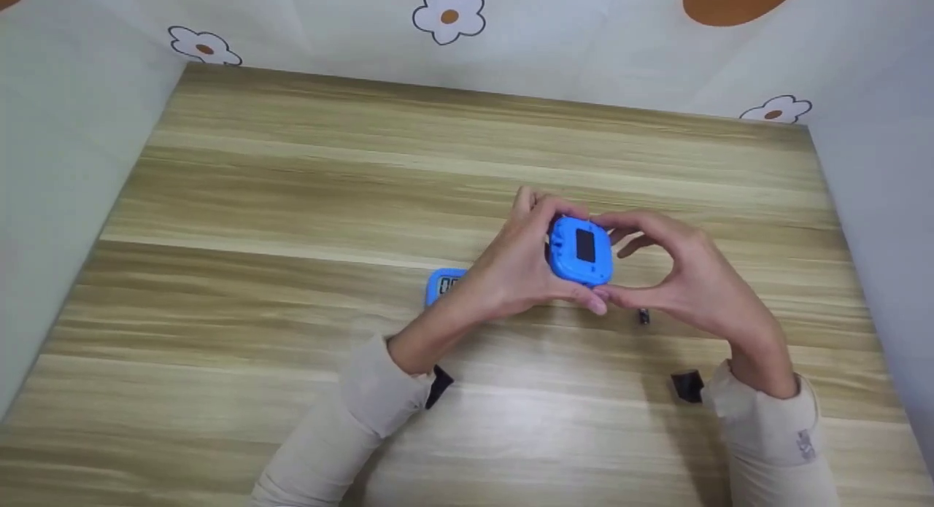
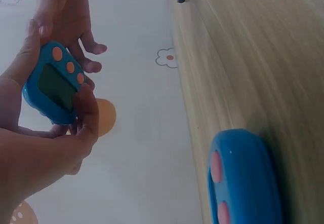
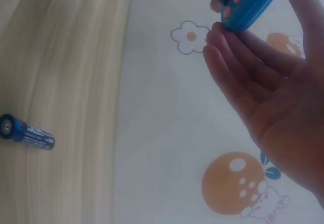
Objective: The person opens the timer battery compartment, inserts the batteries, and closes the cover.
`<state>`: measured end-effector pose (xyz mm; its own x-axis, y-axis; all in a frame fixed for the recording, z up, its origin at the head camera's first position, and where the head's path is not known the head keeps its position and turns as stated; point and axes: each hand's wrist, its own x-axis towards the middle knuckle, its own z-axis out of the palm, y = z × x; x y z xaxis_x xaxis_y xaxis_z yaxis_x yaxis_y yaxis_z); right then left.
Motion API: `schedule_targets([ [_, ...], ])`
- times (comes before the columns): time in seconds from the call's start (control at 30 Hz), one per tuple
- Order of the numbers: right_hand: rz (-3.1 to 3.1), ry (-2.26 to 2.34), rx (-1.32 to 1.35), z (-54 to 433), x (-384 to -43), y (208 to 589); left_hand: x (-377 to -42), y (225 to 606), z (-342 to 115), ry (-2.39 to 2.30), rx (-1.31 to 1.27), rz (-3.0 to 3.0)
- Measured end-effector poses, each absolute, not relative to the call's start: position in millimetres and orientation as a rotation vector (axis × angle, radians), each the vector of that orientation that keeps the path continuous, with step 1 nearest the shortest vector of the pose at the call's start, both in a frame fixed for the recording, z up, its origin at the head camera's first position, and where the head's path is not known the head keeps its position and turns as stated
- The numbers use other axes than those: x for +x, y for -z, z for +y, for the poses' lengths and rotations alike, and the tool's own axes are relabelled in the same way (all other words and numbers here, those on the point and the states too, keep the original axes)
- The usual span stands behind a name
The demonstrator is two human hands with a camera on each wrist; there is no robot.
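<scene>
A blue digital timer (image 1: 600,257) is held up over the table, its back with a dark rectangle toward the head camera. My left hand (image 1: 514,262) grips it from the left, fingers along the top edge and thumb below. In the left wrist view, the timer's face (image 2: 56,84) shows a dark screen and three pinkish buttons. My right hand (image 1: 689,277) pinches the right side between thumb and index finger; its other fingers are spread behind. A second blue timer (image 1: 434,287), showing digits, lies on the table, partly hidden by my left forearm.
A small battery (image 3: 30,134) lies on the wood-grain table (image 1: 292,186), below the right hand in the head view. Pale walls with printed flowers (image 1: 449,16) bound the table at the back and sides. Black straps (image 1: 687,385) show at both sleeve cuffs.
</scene>
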<state>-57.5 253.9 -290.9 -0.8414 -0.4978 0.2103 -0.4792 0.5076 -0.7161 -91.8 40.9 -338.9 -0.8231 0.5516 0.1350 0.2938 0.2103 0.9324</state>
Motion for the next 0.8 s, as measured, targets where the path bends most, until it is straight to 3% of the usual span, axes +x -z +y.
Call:
schedule_targets([
  [0.33,2.734,1.273,-0.9,257,-58,292,-97,336,32,-1.52,1.034,2.278],
  [0.8,2.747,1.243,-0.863,274,-69,319,-98,338,32,-1.541,1.051,2.266],
])
